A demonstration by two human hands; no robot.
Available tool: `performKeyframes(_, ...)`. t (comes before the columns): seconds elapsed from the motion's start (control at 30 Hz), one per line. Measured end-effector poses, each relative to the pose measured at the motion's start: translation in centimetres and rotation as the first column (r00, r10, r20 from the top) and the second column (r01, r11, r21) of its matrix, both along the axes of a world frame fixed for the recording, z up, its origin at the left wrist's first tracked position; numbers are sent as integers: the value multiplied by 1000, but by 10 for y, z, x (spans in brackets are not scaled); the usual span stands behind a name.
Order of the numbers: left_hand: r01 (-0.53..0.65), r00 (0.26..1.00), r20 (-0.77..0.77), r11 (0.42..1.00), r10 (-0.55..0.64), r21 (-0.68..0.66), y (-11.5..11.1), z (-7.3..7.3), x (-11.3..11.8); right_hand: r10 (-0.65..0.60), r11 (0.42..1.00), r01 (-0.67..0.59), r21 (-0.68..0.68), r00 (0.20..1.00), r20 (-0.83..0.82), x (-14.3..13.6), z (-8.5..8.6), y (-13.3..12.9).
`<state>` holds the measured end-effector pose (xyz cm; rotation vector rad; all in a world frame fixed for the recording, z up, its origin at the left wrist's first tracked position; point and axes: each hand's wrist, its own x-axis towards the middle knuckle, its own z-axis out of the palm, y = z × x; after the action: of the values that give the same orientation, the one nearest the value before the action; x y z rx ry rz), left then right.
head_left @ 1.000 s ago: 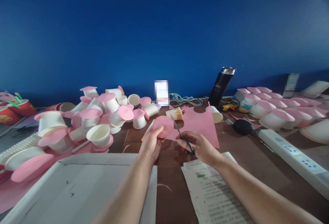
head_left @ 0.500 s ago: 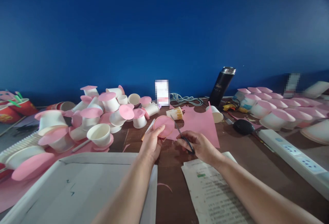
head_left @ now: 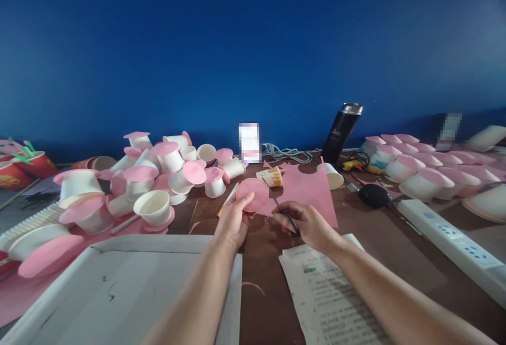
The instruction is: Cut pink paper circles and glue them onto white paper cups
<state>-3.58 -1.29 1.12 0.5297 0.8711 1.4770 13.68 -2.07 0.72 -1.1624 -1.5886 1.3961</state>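
Between the thumb and fingers of my left hand [head_left: 236, 218] is a pink paper disc [head_left: 255, 192], its face tilted up toward me. My right hand [head_left: 302, 221] grips a pair of scissors [head_left: 285, 213] by the dark handles, the blades pointing up and left beside the disc's right edge. Just beyond the disc a small patterned paper cup [head_left: 270, 177] lies on its side. Behind my right hand spreads a pink paper sheet [head_left: 306, 189] with rounded pieces cut from its edge. A thin curved pink offcut [head_left: 254, 287] rests on the brown table between my forearms.
White cups with pink discs [head_left: 138, 181] crowd the left; more capped cups [head_left: 427, 168] stand at the right. A black bottle [head_left: 342, 134] leans near the blue wall. Close by are a white box lid [head_left: 150, 292], printed papers [head_left: 328, 292], a power strip [head_left: 450, 239] and a black mouse [head_left: 374, 195].
Hardly anything differs. Both hands, the pink disc and the scissors keep almost the same place, with only a slight shift of the disc and blades.
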Motion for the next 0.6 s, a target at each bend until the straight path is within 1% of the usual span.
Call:
performKeyframes(0.2, 2, 1000, 31, 997, -4, 73, 2, -2, 0, -79, 996, 75, 48, 995, 67, 0, 6, 1)
performKeyframes(0.43, -15, 1000, 14, 998, 15, 57, 1, -1, 0, -31, 999, 28, 30, 994, 102, -3, 15, -4)
performKeyframes(0.6, -1, 1000, 2, 998, 1, 59, 1, -1, 0, -11, 1000, 12, -11, 996, 89, -3, 15, -5)
